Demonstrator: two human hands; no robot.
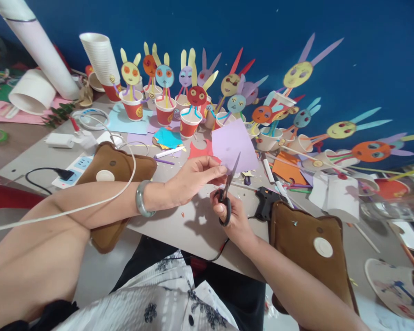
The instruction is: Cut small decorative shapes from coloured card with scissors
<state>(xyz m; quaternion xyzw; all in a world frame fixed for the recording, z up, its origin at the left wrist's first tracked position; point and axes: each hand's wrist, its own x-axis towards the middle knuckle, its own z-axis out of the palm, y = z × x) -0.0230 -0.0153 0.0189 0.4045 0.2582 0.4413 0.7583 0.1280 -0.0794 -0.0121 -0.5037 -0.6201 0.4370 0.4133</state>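
Note:
My left hand [193,180], with a bangle on its wrist, pinches the lower left corner of a purple paper sheet [236,145] held up above the table. Black-handled scissors [224,202] are in my right hand [232,218], fingers through the handles. Their blades point up and lie across the lower part of the sheet; whether they are parted cannot be made out. Red paper [200,148] with cut-outs lies behind my left hand. Just right of my right hand is a black glue gun [265,204].
Paper cups with rabbit-faced paper figures [164,76] line the blue wall. A cup stack [100,59] stands at the back left. Brown cushion-like pads [307,248] lie at both sides. A white cable [89,203] crosses over my left forearm. Orange paper [288,168] lies at right.

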